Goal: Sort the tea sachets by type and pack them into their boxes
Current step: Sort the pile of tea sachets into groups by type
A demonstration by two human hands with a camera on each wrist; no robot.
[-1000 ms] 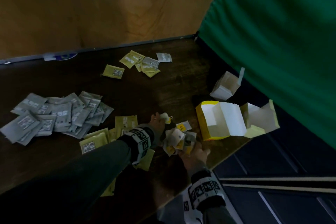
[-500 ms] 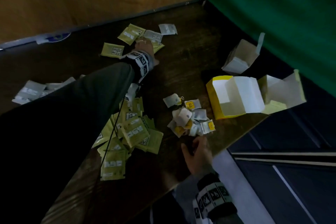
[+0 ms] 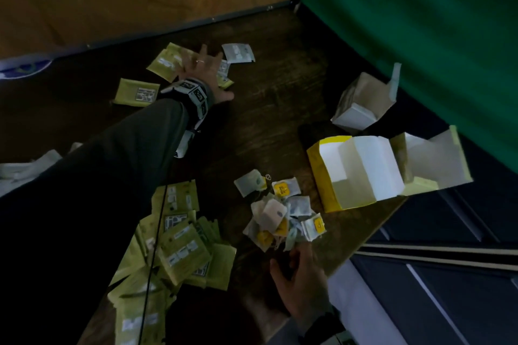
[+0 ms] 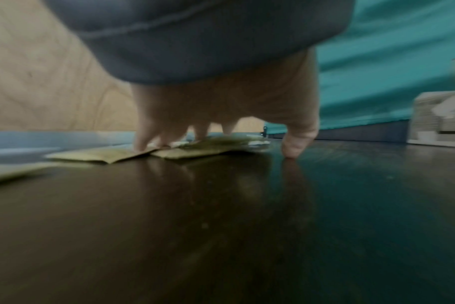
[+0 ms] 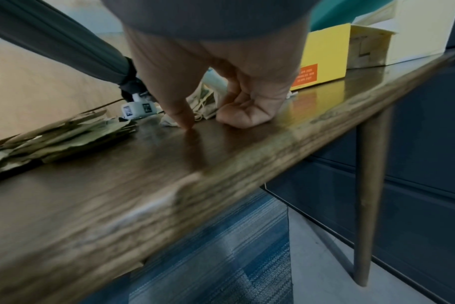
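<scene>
My left hand point(image 3: 204, 67) reaches to the back of the dark wooden table point(image 3: 266, 109), fingers spread flat on a far cluster of yellow-green sachets point(image 3: 165, 61). In the left wrist view its fingertips point(image 4: 143, 144) press those sachets point(image 4: 190, 150) and the thumb touches bare wood. My right hand point(image 3: 294, 263) rests by the front edge, just below a pile of small white and yellow tea bags point(image 3: 280, 210). In the right wrist view its fingers point(image 5: 242, 117) are curled under, nothing visible in them. An open yellow box point(image 3: 330, 176) lies right of the pile.
A big heap of yellow-green sachets point(image 3: 182, 244) lies under my left forearm. Grey sachets point(image 3: 25, 165) show at the left. A lone grey sachet point(image 3: 238, 52) and an open white box point(image 3: 361, 103) sit further back. A green curtain point(image 3: 420, 22) hangs on the right.
My left hand left the tea bag pile and stretched to the far sachet cluster, now spread flat on it. My right hand drew back slightly toward the front edge.
</scene>
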